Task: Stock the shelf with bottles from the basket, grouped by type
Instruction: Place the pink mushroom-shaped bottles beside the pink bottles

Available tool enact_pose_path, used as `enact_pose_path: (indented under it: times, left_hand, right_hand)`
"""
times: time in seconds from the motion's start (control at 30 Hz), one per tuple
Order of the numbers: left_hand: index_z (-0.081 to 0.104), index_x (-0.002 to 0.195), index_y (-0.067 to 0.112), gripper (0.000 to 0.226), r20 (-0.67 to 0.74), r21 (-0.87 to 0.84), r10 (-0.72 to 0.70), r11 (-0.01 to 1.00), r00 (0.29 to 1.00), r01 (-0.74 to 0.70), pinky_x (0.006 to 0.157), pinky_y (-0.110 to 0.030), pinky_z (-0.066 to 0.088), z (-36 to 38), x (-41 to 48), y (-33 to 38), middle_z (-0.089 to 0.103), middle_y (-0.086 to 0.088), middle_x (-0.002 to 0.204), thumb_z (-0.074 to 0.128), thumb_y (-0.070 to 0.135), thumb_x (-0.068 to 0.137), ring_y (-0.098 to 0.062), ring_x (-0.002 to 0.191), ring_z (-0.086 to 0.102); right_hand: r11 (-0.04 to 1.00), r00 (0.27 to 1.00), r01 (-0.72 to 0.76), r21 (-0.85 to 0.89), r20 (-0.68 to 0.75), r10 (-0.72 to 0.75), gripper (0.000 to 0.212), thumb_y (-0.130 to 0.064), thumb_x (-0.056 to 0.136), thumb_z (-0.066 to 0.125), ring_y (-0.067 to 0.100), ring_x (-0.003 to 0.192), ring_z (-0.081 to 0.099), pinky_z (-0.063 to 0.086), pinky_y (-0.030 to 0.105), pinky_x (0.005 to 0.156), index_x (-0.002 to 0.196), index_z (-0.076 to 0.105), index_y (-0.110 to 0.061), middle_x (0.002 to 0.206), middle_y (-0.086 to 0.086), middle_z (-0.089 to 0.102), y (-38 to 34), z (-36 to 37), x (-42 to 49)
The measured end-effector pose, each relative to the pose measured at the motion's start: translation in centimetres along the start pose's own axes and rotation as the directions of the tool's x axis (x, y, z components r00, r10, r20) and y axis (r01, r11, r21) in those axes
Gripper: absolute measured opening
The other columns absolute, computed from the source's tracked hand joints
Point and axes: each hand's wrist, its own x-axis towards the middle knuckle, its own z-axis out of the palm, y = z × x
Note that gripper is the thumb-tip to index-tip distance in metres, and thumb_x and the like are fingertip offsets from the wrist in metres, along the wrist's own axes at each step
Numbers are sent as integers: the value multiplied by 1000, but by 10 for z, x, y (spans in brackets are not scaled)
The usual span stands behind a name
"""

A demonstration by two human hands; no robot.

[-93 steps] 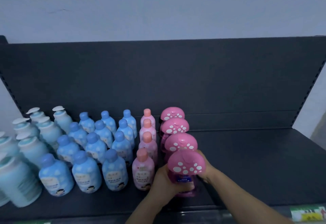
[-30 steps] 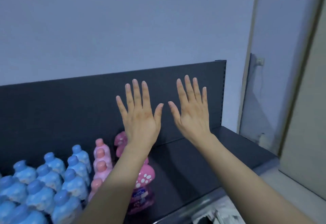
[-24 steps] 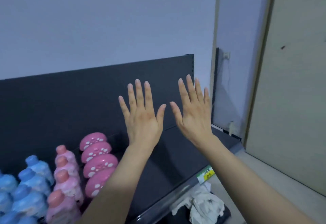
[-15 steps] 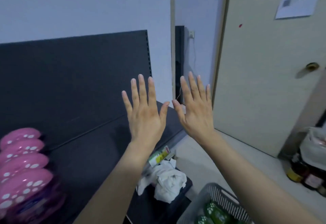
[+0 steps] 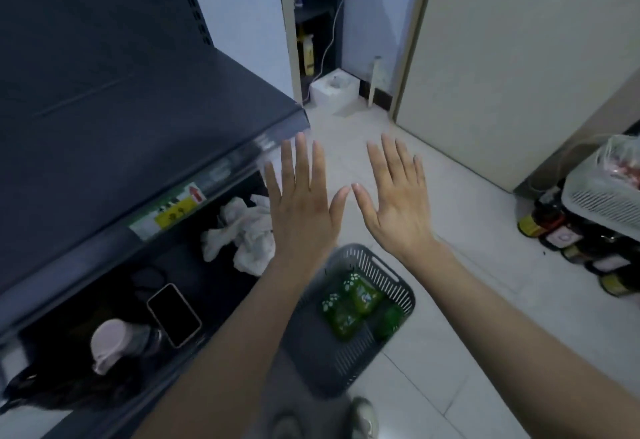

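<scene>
Left hand (image 5: 301,210) and right hand (image 5: 394,206), spread flat and empty, hover above the basket (image 5: 398,286), where green bottles (image 5: 356,300) lie between them.

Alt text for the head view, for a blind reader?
The left hand and right hand are spread open and empty, with a grey basket of green bottles on the floor below, beside a dark shelf.
</scene>
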Motion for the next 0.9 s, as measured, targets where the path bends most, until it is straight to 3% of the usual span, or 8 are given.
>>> enact_pose_path:
  times: [0.17,0.33,0.43,0.57,0.67,0.73,0.8,0.9]
  left_hand:
    - [26,145,4,66,216,-19,-38,999,976,43,115,-48,5,72,-40,14,25,-19,152,31,47,95,-32,143,18]
    - [32,142,5,66,444,-18,-44,998,895,58,114,-50,12,148,-85,18,35,-17,148,30,49,94,-32,140,28]
    - [33,142,5,66,560,-17,-61,996,827,85,113,-48,12,193,-113,17,35,-17,148,29,49,93,-33,137,32]
    - [37,140,2,70,685,-39,-104,983,721,179,113,-43,8,252,-161,15,38,-20,145,12,51,96,-35,134,37]
    - [41,137,0,74,788,1,-205,943,581,332,110,-46,22,297,-196,18,46,-19,140,11,53,95,-34,130,44]
    - [29,144,1,72,807,31,-298,884,510,467,113,-45,22,322,-217,18,35,-19,148,17,52,95,-32,137,33]
    - [13,148,5,72,872,104,-373,774,317,625,115,-40,15,351,-238,19,21,-16,154,30,51,95,-29,141,22]
    - [21,147,9,78,904,233,-428,500,5,834,109,-43,31,394,-267,12,35,-16,147,40,58,89,-32,130,38]
  right_hand:
    - [996,980,-93,10,176,90,62,-47,95,26,27,143,19,12,43,115,146,26,-12,154,11,24,46,59,-40]
    - [981,907,-195,-10,379,184,67,-52,92,18,23,144,15,9,40,116,148,22,-15,155,7,22,80,124,-82]
    - [969,863,-243,-48,445,238,68,-52,91,21,23,141,26,16,40,115,146,27,-14,151,7,32,95,167,-101]
    - [934,712,-354,-53,632,306,56,-43,95,40,21,128,43,34,35,107,143,31,-15,139,5,47,116,228,-129]
    - [917,541,-380,-118,777,324,53,-44,93,42,22,122,46,41,37,102,138,35,-16,136,6,47,136,279,-151]
    - [896,424,-408,-173,834,354,52,-40,93,45,26,121,47,42,38,101,136,38,-12,135,10,46,147,312,-162]
    - [882,347,-427,-200,864,364,46,-33,93,46,29,118,50,43,36,99,131,42,-8,131,13,50,156,341,-167]
    - [889,323,-404,-215,876,358,43,-29,96,43,29,120,50,42,36,101,133,42,-5,133,16,50,171,375,-166]
